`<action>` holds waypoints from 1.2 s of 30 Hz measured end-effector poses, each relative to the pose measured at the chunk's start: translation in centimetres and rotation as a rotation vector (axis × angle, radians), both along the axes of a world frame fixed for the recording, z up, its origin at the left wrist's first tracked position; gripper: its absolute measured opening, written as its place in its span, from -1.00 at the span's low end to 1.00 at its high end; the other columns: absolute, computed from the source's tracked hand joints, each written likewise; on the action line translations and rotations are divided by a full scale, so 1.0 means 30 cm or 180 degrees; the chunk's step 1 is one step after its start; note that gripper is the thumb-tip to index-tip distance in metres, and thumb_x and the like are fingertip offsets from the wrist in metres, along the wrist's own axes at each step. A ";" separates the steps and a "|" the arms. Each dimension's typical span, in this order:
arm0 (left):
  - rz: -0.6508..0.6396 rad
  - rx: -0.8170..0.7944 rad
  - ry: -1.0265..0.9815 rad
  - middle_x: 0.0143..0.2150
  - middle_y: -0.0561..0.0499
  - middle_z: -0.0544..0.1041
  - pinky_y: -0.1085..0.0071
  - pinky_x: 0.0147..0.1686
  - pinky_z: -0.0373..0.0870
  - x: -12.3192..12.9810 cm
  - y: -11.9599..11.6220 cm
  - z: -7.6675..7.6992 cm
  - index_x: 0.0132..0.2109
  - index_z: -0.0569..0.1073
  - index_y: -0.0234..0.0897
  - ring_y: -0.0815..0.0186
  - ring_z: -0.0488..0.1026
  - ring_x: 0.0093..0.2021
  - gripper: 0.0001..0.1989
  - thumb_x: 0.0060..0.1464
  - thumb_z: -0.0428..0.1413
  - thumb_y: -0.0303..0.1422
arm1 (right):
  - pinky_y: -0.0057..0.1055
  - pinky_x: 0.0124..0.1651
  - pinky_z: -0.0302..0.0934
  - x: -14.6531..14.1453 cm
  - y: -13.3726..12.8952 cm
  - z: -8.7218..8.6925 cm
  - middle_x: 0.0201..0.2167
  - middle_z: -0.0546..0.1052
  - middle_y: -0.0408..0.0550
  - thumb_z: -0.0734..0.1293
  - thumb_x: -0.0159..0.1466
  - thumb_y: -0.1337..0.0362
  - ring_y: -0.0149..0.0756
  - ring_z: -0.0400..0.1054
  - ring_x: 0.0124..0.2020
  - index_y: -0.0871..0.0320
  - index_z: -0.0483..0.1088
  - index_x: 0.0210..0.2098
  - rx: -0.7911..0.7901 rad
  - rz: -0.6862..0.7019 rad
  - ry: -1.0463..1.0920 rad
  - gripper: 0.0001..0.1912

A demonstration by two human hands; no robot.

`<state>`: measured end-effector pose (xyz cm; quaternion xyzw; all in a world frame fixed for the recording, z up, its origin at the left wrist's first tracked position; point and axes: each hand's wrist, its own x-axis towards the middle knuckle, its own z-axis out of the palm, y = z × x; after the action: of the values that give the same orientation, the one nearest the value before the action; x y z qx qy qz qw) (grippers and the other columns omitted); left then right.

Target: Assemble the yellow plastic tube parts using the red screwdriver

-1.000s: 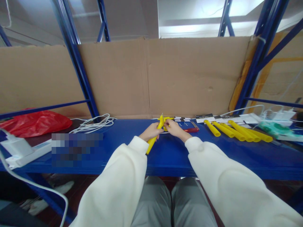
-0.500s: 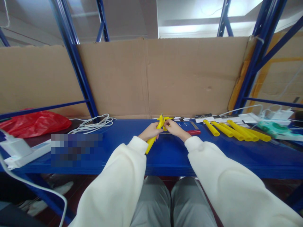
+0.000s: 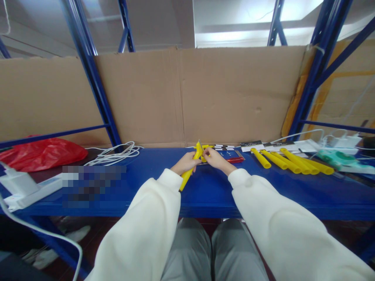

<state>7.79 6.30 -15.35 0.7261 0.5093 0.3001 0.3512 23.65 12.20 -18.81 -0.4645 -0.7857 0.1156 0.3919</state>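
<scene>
My left hand [image 3: 185, 163] is closed round a yellow scraper [image 3: 185, 181], its handle slanting down toward the table's front edge. The metal blade edge [image 3: 199, 143] shows at its upper end. My right hand [image 3: 213, 157] meets it at the scraper's head, fingers pinched together; what lies between the fingertips is too small to make out. Just beyond the right wrist lies a red-handled screwdriver [image 3: 235, 160], its shaft partly hidden by that hand. Behind it are a blue sheet [image 3: 227, 154] with small light bits on it and another flat metal blade [image 3: 240, 155].
Several yellow handles [image 3: 278, 160] lie at the right over black-and-white cards [image 3: 251, 146]. Coiled white cable [image 3: 117, 154], a red plastic bag [image 3: 49, 153] and a power strip [image 3: 43, 188] are at the left. A cardboard panel [image 3: 140, 97] stands along the back.
The red-handled screwdriver has shifted slightly away and to the left. Both hands keep nearly the same position on the scraper.
</scene>
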 end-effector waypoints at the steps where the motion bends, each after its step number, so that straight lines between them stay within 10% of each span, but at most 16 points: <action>1: 0.0022 0.0002 0.0007 -0.75 0.20 0.30 0.56 -0.70 0.25 -0.001 0.003 -0.002 -0.10 0.41 -0.37 0.38 0.30 -0.76 -0.81 0.11 0.03 -0.52 | -0.28 -0.11 0.28 0.000 0.003 -0.002 -0.34 0.51 -0.04 0.20 0.27 0.37 -0.26 0.38 -0.28 0.14 0.33 -0.36 0.0023 -0.0001 -0.0020 -0.90; 18: 0.0290 0.0027 0.0017 -0.74 0.18 0.31 0.55 -0.69 0.25 -0.011 0.026 -0.016 -0.03 0.43 -0.39 0.38 0.28 -0.75 -0.74 0.12 0.02 -0.51 | -0.31 -0.08 0.24 0.048 0.049 -0.046 -0.27 0.49 0.04 0.17 0.29 0.38 -0.22 0.37 -0.20 0.14 0.32 -0.32 0.0602 -0.0345 -0.0283 -0.88; 24: 0.0291 -0.0006 0.0007 -0.73 0.18 0.31 0.54 -0.69 0.25 -0.015 0.031 -0.021 -0.02 0.43 -0.40 0.37 0.30 -0.74 -0.74 0.13 0.03 -0.51 | -0.26 -0.01 0.24 0.109 0.044 0.022 -0.18 0.54 0.12 0.16 0.31 0.36 -0.14 0.40 -0.09 0.18 0.41 -0.21 0.0550 -0.1181 -0.0398 -0.80; 28: 0.0293 -0.0002 0.0052 -0.72 0.18 0.31 0.55 -0.68 0.25 -0.014 0.026 -0.021 -0.04 0.43 -0.39 0.38 0.30 -0.73 -0.76 0.12 0.04 -0.51 | -0.24 0.00 0.26 0.253 0.053 0.072 -0.09 0.56 0.17 0.16 0.31 0.34 -0.06 0.41 0.01 0.18 0.50 -0.17 -0.0042 -0.2005 -0.0510 -0.72; 36: 0.0261 -0.0026 0.0155 -0.73 0.19 0.31 0.56 -0.70 0.23 -0.007 0.013 -0.010 -0.09 0.43 -0.39 0.40 0.28 -0.73 -0.80 0.12 0.03 -0.54 | 0.08 0.21 0.11 0.401 0.069 0.071 -0.08 0.58 0.11 0.27 0.23 0.31 0.10 0.33 0.15 0.12 0.59 -0.13 -0.1202 -0.2244 -0.1320 -0.71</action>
<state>7.56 6.69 -15.66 0.7102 0.5482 0.2945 0.3290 35.67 14.28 -16.67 -0.7805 -0.6065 0.0208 0.1499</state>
